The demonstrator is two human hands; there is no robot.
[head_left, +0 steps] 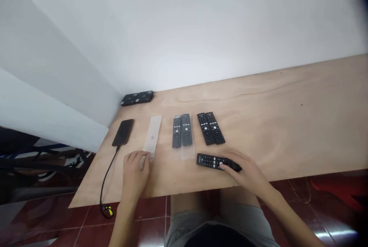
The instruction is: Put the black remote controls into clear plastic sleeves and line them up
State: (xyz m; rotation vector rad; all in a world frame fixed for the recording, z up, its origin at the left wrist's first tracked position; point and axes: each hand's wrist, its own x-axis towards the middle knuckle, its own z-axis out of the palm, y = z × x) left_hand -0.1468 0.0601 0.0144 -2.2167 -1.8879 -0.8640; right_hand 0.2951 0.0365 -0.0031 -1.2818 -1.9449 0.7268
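My left hand (pixel 135 172) pinches the lower end of a translucent plastic sleeve (pixel 152 134) lying flat on the plywood table (pixel 258 124). My right hand (pixel 247 172) rests over the far end of a black TV remote (pixel 211 161), with its fingers closed around it. Two slim dark remotes (pixel 181 130) lie side by side just beyond, and their lower ends seem to sit in clear plastic. Two wider black remotes (pixel 211 128) lie together to their right.
A black smartphone (pixel 123 132) lies at the table's left, with a black cable (pixel 107 180) trailing over the front edge toward the red tile floor (pixel 149 208). Two small black boxes (pixel 137 98) stand in the far corner against the white wall (pixel 184 21).
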